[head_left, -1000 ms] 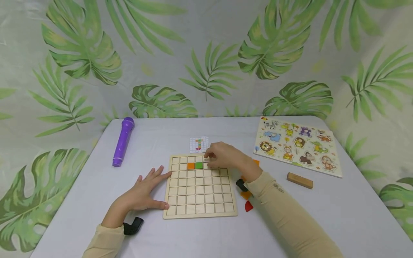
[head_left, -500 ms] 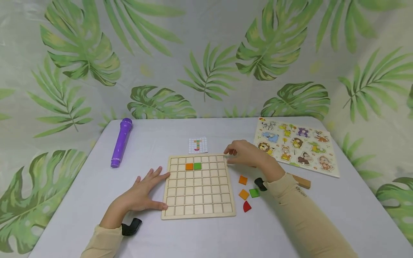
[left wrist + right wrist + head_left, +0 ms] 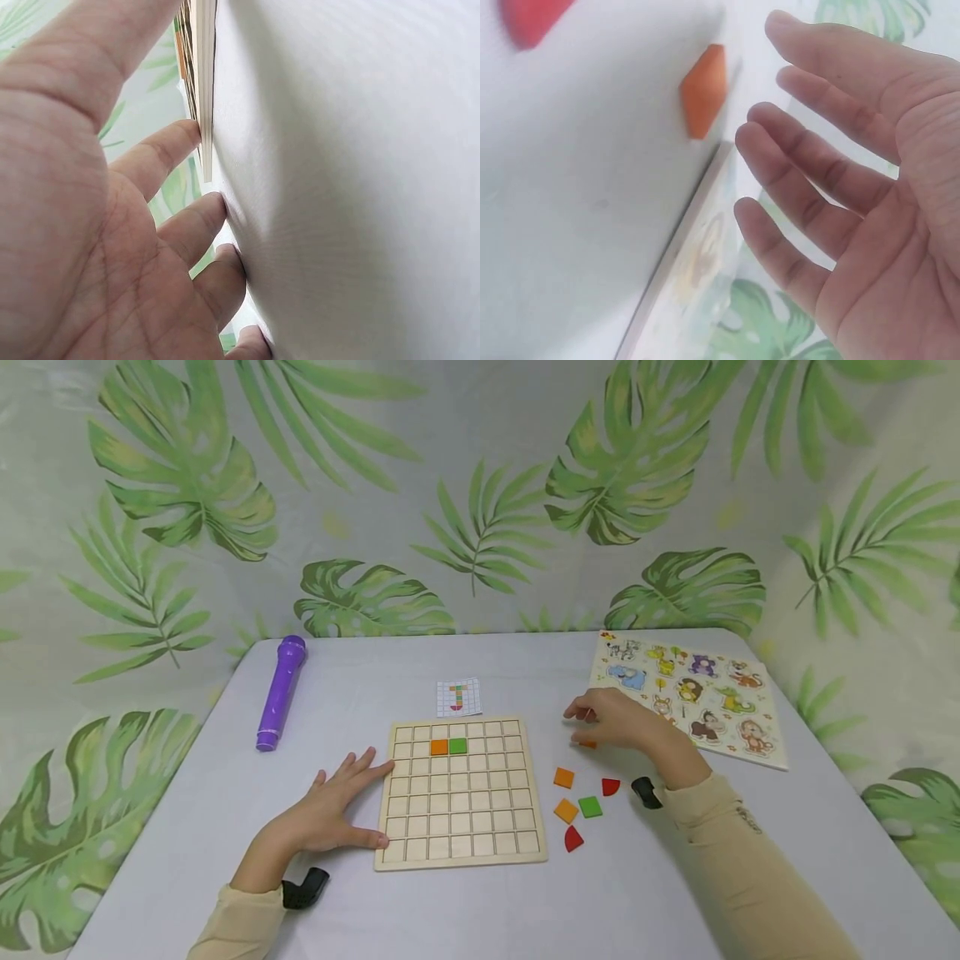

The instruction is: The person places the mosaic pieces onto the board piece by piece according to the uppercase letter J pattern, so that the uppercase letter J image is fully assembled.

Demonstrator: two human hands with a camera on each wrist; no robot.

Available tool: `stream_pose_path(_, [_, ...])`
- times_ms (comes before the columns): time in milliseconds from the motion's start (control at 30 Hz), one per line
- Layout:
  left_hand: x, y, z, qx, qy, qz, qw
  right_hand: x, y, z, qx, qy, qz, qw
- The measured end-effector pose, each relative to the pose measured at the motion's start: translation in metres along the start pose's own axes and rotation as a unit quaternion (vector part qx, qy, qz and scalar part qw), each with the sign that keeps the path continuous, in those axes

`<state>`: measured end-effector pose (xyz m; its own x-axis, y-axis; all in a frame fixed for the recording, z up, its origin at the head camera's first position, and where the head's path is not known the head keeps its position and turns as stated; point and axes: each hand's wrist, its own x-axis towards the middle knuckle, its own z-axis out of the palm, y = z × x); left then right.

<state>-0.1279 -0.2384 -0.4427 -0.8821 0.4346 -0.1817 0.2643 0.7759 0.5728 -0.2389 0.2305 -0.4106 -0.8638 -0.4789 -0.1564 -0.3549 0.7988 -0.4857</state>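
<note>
A square wooden grid board (image 3: pixel 462 794) lies in the middle of the table, with an orange tile (image 3: pixel 439 747) and a green tile (image 3: pixel 457 746) side by side in its second row. My left hand (image 3: pixel 330 810) has its fingers spread, and its thumb and index fingertip touch the board's left edge. To the right of the board, my right hand (image 3: pixel 618 722) hovers over the table with nothing in its fingers. Partly hidden below it is an orange tile (image 3: pixel 704 93), apart from the fingers in the right wrist view.
Several loose pieces lie right of the board, including a green tile (image 3: pixel 590 807) and a red quarter-circle (image 3: pixel 573 838). Behind the board is a small pattern card (image 3: pixel 458 697). An animal puzzle (image 3: pixel 720 697) lies at back right, a purple toy microphone (image 3: pixel 281 693) at back left.
My right hand has moved right, off the grid board to beside the animal puzzle, uncovering loose tiles. The left hand stays at the board's edge.
</note>
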Motion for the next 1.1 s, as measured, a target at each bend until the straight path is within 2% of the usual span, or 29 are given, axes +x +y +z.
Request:
stream_pose_path(467, [-0.001, 0.002, 0.0, 0.0, 0.0, 0.001, 1.0, -0.008, 0.018, 0.006, -0.013, -0.003, -0.01, 0.9999])
stream_pose_path(1100, [0.0, 0.002, -0.001, -0.005, -0.002, -0.003, 1.0, -0.011, 0.02, 0.009, -0.009, 0.009, -0.01, 0.9999])
